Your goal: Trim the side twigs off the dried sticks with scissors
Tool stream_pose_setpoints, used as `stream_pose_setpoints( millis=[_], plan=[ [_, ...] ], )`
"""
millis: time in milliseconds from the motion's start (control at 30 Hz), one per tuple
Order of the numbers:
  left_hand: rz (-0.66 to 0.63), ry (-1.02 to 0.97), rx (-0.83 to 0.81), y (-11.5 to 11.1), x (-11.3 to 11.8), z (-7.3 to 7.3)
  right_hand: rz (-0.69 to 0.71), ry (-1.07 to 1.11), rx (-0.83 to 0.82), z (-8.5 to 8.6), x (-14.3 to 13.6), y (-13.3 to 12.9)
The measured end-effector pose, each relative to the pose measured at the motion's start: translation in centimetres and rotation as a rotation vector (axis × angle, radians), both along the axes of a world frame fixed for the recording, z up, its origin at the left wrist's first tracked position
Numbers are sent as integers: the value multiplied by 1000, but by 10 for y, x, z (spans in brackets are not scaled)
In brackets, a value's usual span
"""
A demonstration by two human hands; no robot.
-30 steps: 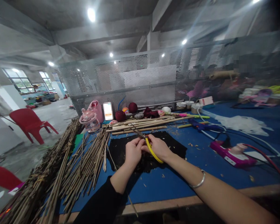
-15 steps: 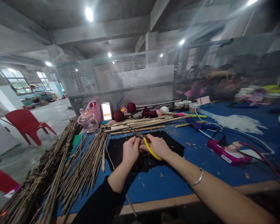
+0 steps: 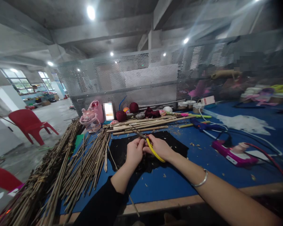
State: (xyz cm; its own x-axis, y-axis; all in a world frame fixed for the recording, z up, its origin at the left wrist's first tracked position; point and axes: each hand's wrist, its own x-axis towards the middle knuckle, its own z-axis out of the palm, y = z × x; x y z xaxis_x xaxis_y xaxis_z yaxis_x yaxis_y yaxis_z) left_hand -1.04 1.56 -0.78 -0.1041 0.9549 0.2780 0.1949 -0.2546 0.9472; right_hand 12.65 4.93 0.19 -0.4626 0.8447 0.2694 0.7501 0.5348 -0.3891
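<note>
My right hand [image 3: 160,148] is closed on yellow-handled scissors [image 3: 155,153], whose metal blades point up and to the left. Close beside it, my left hand [image 3: 135,152] has its fingers pinched together; whatever lies between them is too small to make out. Both hands are over a black cloth [image 3: 176,146] strewn with small chips. A thin stick [image 3: 132,204] shows below my left forearm, reaching past the table's front edge. Left of the cloth lies a spread of thin brown sticks [image 3: 87,171].
Thick bundled twigs [image 3: 42,179] line the left side. Behind the cloth lie pale sticks [image 3: 143,125], yarn balls [image 3: 134,107] and a pink jar [image 3: 91,122]. At right are a purple power strip [image 3: 234,153], cables, a blue glue gun [image 3: 201,125] and a plastic bag [image 3: 246,123].
The whole view has shifted slightly. My hands and the scissors keep nearly the same place over the cloth, with my fingers a little closer together.
</note>
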Motion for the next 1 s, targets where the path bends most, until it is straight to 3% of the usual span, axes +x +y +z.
stream_pose_setpoints(
  millis=[167, 367, 600, 1000],
  plan=[
    [22, 47, 52, -2, 0, 1, 55, 17, 69, 3, 1, 0],
    [9, 6, -21, -5, 1, 4, -60, -88, 47, 8, 2, -2],
    [-1, 2, 8, -6, 0, 8, -103, -91, 69, 6, 2, 1],
    [11, 13, 2, -3, -2, 9, -52, -68, 97, 2, 3, 1]
  ],
)
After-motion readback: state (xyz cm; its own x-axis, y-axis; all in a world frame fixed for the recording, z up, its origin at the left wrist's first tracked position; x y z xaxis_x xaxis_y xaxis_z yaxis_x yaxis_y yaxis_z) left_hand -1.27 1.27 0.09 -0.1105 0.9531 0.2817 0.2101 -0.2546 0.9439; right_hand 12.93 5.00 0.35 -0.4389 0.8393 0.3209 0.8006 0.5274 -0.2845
